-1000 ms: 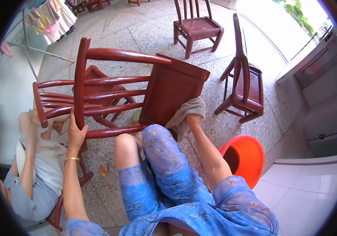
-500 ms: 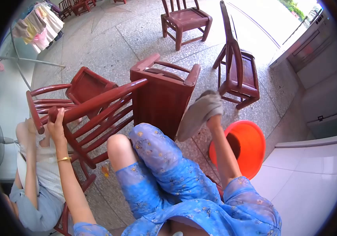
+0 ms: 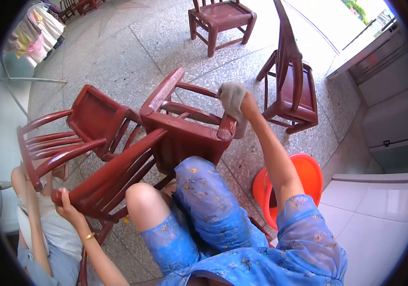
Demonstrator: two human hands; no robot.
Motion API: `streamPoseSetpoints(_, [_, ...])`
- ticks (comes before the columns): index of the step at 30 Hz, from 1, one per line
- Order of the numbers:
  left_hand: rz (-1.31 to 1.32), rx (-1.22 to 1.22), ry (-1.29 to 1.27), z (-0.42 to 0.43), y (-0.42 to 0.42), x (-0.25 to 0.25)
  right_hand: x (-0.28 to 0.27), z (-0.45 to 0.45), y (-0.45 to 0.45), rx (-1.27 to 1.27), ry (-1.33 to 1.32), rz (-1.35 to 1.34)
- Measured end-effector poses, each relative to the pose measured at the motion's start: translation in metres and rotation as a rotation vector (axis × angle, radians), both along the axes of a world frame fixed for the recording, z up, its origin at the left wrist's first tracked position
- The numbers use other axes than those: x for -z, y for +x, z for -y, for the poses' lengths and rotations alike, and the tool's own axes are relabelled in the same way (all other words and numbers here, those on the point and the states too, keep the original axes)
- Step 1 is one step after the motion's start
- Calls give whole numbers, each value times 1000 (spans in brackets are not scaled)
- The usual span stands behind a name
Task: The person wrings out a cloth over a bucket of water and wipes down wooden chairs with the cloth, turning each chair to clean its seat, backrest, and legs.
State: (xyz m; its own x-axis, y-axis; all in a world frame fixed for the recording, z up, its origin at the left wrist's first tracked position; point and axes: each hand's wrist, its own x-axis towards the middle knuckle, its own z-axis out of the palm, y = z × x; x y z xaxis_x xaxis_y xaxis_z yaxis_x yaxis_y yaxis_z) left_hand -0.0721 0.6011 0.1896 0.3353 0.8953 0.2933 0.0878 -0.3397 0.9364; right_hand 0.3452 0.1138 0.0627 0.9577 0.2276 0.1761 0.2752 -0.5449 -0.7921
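Note:
A dark red wooden chair (image 3: 185,138) is tipped over in front of my knees, its legs pointing away from me. My left hand (image 3: 72,212), with a gold bracelet at the wrist, is closed round the end of its backrest. In my right hand (image 3: 250,106) is a grey cloth (image 3: 234,97), bunched and wrapped against the chair's right leg (image 3: 227,127). The cloth hides most of my right fingers. Just right of my knees stands an orange-red bucket (image 3: 310,178), its contents mostly hidden.
Another person (image 3: 46,229) sits at the left beside a second tilted red chair (image 3: 96,114). Two more chairs stand beyond, one at the back (image 3: 223,16) and one at the right (image 3: 297,90). Clothes (image 3: 37,33) hang at the upper left. A white tiled ledge (image 3: 375,209) is at the right.
My right hand has moved the cloth up and left onto the chair's leg. The chair has tilted, bringing its legs more into view, and my left hand has lowered with the backrest.

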Motion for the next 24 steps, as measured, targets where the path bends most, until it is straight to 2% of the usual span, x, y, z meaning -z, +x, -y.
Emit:
streamPoseSetpoints(3, [-5, 0, -54, 10, -12, 1, 26, -5, 57, 117, -216, 25])
streamPoseSetpoints(4, [12, 25, -86, 18, -9, -5, 35, -5, 78, 153, -340, -78])
streamPoseSetpoints(6, [8, -36, -70, 26, 4, -10, 61, -6, 109, 256, -414, -116])
streamPoseSetpoints(9, [19, -2, -68, 25, 7, -15, 32, -9, 79, 260, -387, -181])
streamPoseSetpoints(12, [-24, -16, -44, 18, 7, -10, 18, -14, 38, 251, -341, -120])
streamPoseSetpoints(16, [-16, 11, -53, 13, 10, -7, -44, -22, -63, 154, -25, -95])
streamPoseSetpoints(19, [-19, 12, -42, 9, 4, -2, -58, -25, -117, 51, 147, -69])
streamPoseSetpoints(24, [-15, 38, 29, 5, 0, 8, -53, -28, -105, 38, -32, 10])
